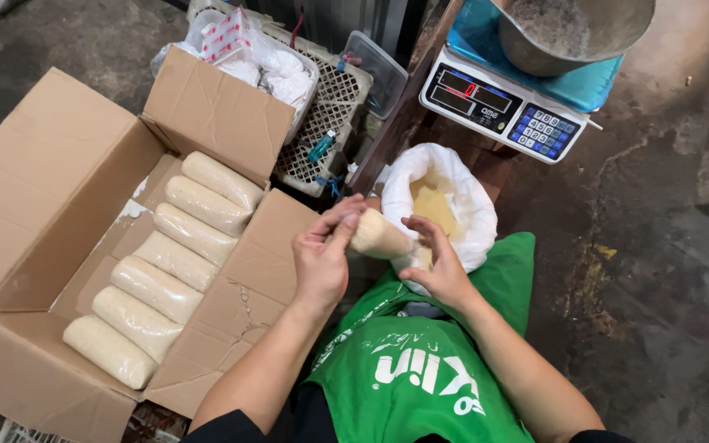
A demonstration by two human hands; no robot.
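Filled packet (377, 238): a short, sausage-shaped clear plastic bag packed tight with pale cream-coloured grainy stuff, being held level above the person's lap, just in front of the open white sack (453, 193). Left hand (322, 258) is wrapping around the packet's left end, fingers curled closed on it. Right hand (441, 262) is pinching the packet's right end, thumb and fingers closing on the plastic there. A green apron (420, 369) is lying beneath both hands.

Count: one packet in the hands. Seven more like packets (166, 271) are lying side by side in one diagonal row inside the open cardboard box (51, 180) to the left. One white sack, mouth open, showing yellowish contents. One digital scale (498, 102) is standing above the sack, carrying one metal bowl (572, 33) on a blue tray. One white plastic basket (330, 107) is sitting behind the box, holding white bags.
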